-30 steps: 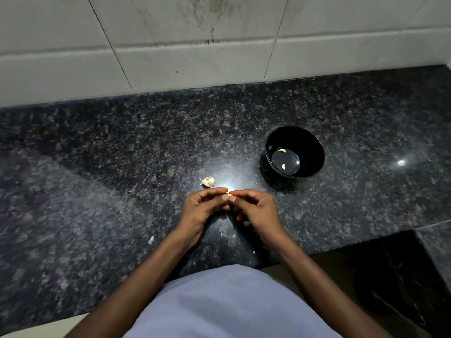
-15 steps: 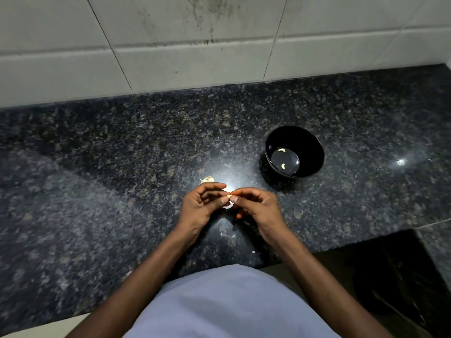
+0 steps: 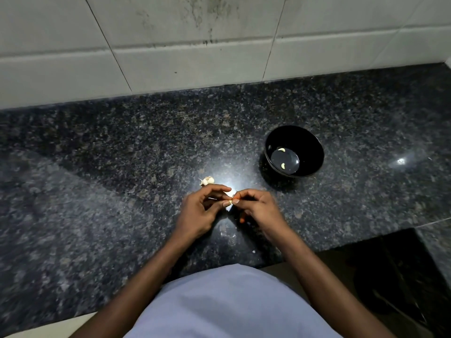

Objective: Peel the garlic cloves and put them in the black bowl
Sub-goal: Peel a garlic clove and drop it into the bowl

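The desk [image 3: 122, 167] is showing a dark, near-black stone speckled all over with grey and brownish flecks, with a white glare patch near its middle and a smaller one toward its right edge. The black bowl [image 3: 314, 152] is showing a glossy black wall and a greyish sheen on its floor, where two pale cream garlic cloves [image 3: 282, 165] are lying. A whitish garlic piece [image 3: 207, 180] is lying on the stone. The wall tiles [image 3: 170, 45] behind the desk's far edge are looking off-white with dark grout lines and greenish-grey stains. The shirt [image 3: 227, 306] is appearing pale lavender-blue.
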